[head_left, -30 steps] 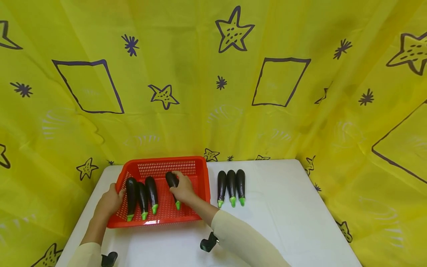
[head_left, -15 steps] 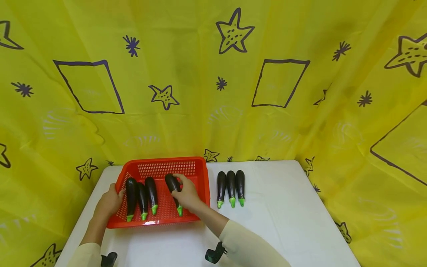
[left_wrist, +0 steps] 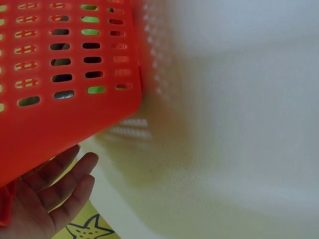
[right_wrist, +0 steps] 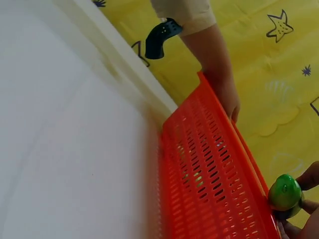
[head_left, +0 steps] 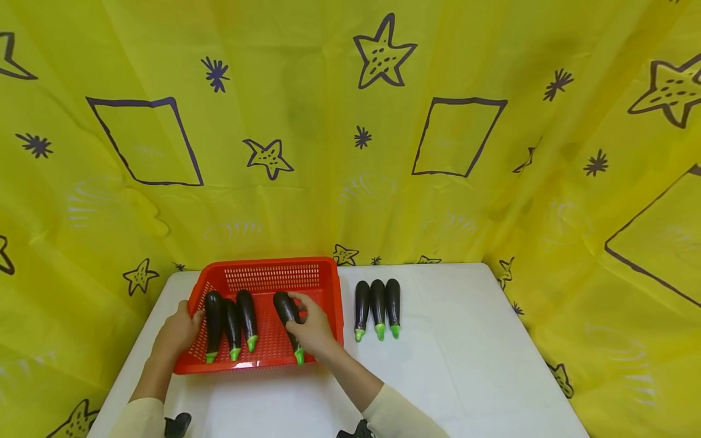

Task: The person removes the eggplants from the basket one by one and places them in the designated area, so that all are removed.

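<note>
My left hand [head_left: 181,328] grips the left rim of the basket [head_left: 268,261], thumb over the inside and fingers under the edge. My right hand [head_left: 313,330] pinches one eggplant [head_left: 286,309] between thumb and fingers, above the right half of the basket; it slants, dark end far and to the left, green stem at the near rim. I cannot tell whether the stem touches that rim.

I count seven eggplants: this one, a row of three in the basket's left half [head_left: 232,327], and a row of three on the table to the right [head_left: 377,307], stems towards me.

They are smooth, glossy and long, nearly black, with bright green stems. The single basket is red plastic, rectangular with rounded corners, its sides slotted and its floor finely holed. The table [head_left: 465,359] has a pale, finely woven surface. Around it hangs a creased yellow curtain [head_left: 317,121] printed with dark stars and four-sided outlines.

Compared with half a second ago, my right hand and its eggplant are nearer to me and slightly further right; my left hand, the basket and the other six eggplants are where they were.
</note>
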Available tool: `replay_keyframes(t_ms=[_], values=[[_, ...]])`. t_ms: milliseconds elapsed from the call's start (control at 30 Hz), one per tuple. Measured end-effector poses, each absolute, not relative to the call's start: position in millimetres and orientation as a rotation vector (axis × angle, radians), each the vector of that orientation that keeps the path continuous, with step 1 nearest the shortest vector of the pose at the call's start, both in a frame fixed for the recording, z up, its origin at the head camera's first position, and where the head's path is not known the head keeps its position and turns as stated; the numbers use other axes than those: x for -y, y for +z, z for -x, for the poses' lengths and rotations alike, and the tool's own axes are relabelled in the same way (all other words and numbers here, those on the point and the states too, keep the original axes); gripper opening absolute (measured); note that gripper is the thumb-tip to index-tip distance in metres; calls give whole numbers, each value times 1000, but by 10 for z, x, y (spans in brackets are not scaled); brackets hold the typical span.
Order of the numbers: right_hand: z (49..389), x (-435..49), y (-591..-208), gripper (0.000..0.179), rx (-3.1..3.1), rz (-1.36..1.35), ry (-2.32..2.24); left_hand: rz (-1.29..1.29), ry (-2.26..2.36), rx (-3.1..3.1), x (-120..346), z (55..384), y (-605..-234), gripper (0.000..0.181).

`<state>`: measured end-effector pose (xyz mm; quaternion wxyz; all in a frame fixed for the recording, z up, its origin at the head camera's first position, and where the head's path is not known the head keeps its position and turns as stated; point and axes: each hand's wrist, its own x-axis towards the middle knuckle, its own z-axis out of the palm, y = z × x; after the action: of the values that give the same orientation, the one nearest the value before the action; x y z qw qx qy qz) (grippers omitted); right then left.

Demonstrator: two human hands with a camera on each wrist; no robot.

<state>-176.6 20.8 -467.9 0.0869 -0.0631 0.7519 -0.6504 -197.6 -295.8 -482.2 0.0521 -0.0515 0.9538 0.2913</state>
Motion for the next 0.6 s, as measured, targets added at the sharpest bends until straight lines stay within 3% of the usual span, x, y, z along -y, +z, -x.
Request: replay_keyframes(t_ms=[600], values=[[1464, -396, -4719, 61, -2292, 230, -1998, 167, 868, -2885, 2960, 1971, -4814, 45]])
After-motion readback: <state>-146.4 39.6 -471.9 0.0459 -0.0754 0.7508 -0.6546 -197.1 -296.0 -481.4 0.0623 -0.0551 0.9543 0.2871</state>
